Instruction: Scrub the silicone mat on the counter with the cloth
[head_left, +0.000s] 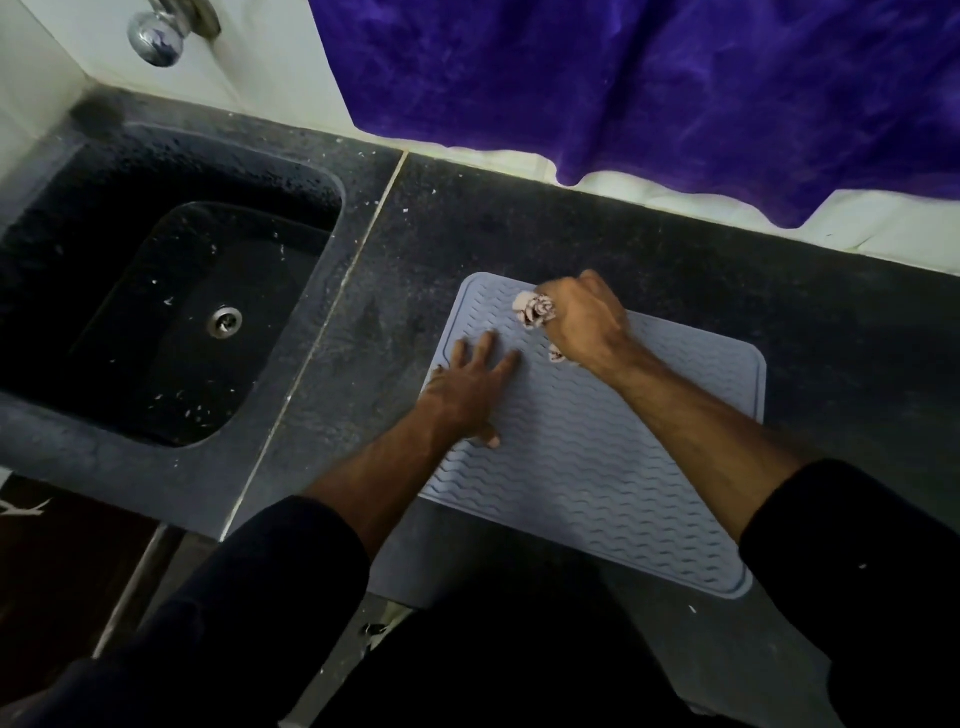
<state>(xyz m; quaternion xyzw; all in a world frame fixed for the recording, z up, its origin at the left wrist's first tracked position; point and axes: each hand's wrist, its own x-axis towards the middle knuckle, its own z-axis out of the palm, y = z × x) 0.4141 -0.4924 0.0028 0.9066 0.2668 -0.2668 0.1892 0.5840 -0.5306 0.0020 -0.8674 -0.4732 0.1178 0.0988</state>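
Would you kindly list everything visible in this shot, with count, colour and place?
silicone mat: one, pale blue-grey with wavy ridges, flat on the counter, right of centre
cloth: one, pale and patterned, bunched at the mat's far left corner
counter: one, dark speckled stone
sink: one, dark, set into the counter at left
drain: one, metallic, in the sink bottom
tap: one, chrome, above the sink
towel: one, purple, hanging behind the counter
left hand: one, fingers spread flat on the mat's left edge
right hand: one, gripping the cloth
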